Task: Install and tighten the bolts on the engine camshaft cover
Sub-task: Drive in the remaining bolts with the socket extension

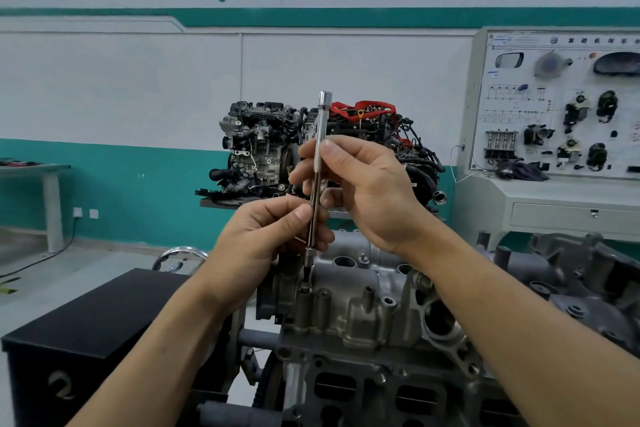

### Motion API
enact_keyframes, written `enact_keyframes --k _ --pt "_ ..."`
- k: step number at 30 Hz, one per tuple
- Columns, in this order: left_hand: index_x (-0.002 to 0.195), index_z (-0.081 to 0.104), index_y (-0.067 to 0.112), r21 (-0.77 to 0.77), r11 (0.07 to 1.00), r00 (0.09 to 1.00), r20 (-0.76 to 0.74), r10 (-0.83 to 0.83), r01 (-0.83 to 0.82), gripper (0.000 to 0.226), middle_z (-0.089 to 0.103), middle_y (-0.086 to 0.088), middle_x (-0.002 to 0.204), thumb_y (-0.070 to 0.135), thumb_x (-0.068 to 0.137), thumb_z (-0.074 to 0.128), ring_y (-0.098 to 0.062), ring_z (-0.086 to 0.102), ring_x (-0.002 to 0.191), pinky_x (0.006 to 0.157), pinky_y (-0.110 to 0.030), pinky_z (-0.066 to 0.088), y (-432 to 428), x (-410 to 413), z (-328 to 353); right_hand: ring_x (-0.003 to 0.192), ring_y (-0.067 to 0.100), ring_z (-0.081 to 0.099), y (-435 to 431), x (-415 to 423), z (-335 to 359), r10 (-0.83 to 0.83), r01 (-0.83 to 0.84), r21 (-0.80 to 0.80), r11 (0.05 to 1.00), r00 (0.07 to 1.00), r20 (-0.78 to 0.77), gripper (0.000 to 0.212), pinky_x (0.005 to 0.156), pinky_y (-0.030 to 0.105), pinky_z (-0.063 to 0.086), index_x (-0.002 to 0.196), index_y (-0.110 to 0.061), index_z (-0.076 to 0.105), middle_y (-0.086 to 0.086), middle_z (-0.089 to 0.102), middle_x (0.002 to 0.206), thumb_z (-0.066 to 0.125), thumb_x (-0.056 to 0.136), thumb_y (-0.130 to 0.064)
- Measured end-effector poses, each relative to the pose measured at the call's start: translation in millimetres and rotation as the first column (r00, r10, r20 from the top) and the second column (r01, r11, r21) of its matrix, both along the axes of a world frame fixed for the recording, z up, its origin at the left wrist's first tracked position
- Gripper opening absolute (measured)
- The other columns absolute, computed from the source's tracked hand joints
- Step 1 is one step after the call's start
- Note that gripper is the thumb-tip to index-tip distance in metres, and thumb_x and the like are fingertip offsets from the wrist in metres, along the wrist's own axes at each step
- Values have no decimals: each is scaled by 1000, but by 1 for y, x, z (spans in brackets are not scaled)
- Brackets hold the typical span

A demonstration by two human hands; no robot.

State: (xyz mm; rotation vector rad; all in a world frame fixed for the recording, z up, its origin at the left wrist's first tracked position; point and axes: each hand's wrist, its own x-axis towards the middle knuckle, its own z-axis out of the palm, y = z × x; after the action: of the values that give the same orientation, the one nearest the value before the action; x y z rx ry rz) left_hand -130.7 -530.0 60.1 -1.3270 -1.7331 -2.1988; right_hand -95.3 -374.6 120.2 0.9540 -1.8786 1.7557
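1. The grey metal camshaft cover (346, 308) sits on top of the engine, low in the middle of the view.
2. A bolt (306, 288) stands in a hole at the far left corner of the camshaft cover. It is small and hard to see.
3. A long silver tool (320, 149) stands almost straight up from the camshaft cover. Its dark bottom tip sits on the bolt. Its top end is a wider silver cap, high above the cover.
4. The left hand (273, 236) is just above the far left corner of the camshaft cover. Its thumb and fingers pinch the low part of the long silver tool.
5. The right hand (363, 184) is higher above the camshaft cover. Its thumb and curled fingers pinch the rough middle part of the long silver tool.
6. Both arms reach in over the camshaft cover from the near side.
7. A black box (86, 322) stands to the left of the camshaft cover.
8. A shiny silver wheel (180, 255) peeks up behind the black box, left of the camshaft cover.
9. A second engine (263, 146) with red parts sits on a stand well behind the camshaft cover.
10. A white board (561, 104) with car parts stuck on it stands behind and to the right of the camshaft cover.
11. A grey table (34, 170) stands far to the left of the camshaft cover, by the green and white wall.
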Motion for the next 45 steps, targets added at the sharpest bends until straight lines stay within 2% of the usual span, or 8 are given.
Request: enact_keyframes --k 7,14,19,23,30,36,40,45 --pt "78 70 11 25 998 998 -28 63 -62 15 74 -8 74 25 76 73 -12 68 65 62 -20 54 5 1 0 63 19 55 1 -1 -2 -86 83 -71 994 995 -54 21 51 24 39 77 -16 58 3 70 69 73 79 -31" --pt "87 73 5 3 999 998 -48 42 -42 24 75 -6 78 25 89 60 -12 68 72 68 -19 54 4 0 -2 73 17 62 1 0 0 0 0 -13 1000 1000 19 32 57 29 40 99 -16 69 7 74 89 42 101 -33" --pt "88 73 6 8 998 995 -73 65 -65 30 75 -6 76 34 77 74 -12 70 71 70 -19 54 3 2 -1 67 14 60 0 -2 -1 -74 73 -19 997 996 -43 19 52 23 41 85 -16 67 2 71 75 57 98 -26" --pt "75 72 17 22 995 992 -67 103 -101 14 74 -8 74 29 76 79 -12 68 67 64 -20 54 5 3 0 71 32 48 -1 -1 -1 -105 100 -97 990 993 -56 19 49 26 38 73 -19 58 0 68 68 73 84 -24" --pt "81 76 14 -44 995 994 -75 82 -85 26 76 -4 81 31 92 59 -12 68 75 66 -19 53 2 2 0 74 19 61 0 4 1 -3 3 -36 999 1000 -3 31 58 28 41 98 -13 68 7 74 90 41 105 -26" --pt "81 74 12 -17 991 984 -122 132 -135 18 77 -9 80 30 81 76 -14 71 75 74 -21 55 6 3 -1 67 17 59 -1 1 1 -112 110 -41 993 993 -50 19 52 26 42 81 -12 61 2 68 73 59 97 -22" --pt "80 70 8 11 988 980 -128 154 -154 17 76 -9 79 25 83 70 -13 70 73 71 -20 55 8 3 -1 70 26 54 1 0 -1 -137 134 -66 989 989 -46 23 54 29 40 79 -13 57 1 68 71 69 85 -32" --pt "89 73 4 -31 993 989 -101 112 -115 26 78 -8 86 26 93 59 -13 71 78 71 -20 55 4 4 -2 77 21 61 2 0 -1 -37 37 -18 999 999 1 31 64 31 42 98 -15 67 7 74 92 44 99 -34"
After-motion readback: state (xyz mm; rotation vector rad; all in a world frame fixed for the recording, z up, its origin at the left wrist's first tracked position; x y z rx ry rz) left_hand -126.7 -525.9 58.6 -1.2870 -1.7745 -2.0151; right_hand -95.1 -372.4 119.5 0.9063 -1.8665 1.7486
